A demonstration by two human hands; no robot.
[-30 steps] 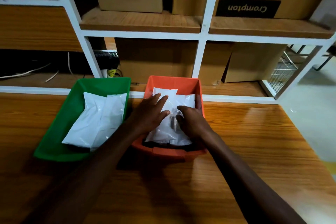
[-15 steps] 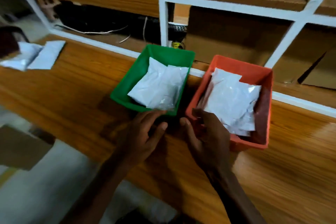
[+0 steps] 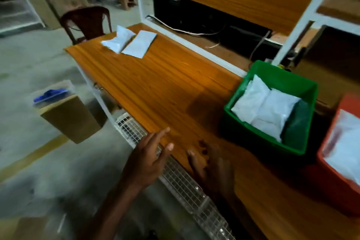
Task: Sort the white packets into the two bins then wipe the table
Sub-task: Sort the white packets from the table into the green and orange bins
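Observation:
Two white packets [image 3: 129,42] lie side by side at the far left end of the wooden table [image 3: 155,87]. The green bin [image 3: 303,84] at the right holds white packets [image 3: 265,109]. The orange bin [image 3: 329,150] at the right edge of the view also holds white packets [image 3: 344,150]. My left hand [image 3: 150,160] hovers at the table's front edge with fingers spread, holding nothing. Over the table near the front edge is my right hand [image 3: 210,163], blurred, with relaxed fingers and nothing in it.
A dark red plastic chair [image 3: 85,21] stands beyond the table's left end. A cardboard box [image 3: 70,117] with a blue item on top sits on the floor to the left. A wire mesh rack [image 3: 175,177] runs below the table's front edge. White shelving with cables stands behind.
Both hands have left the orange bin and drawn back to the table's front edge. The view has swung left, bringing the two loose packets and the chair into sight.

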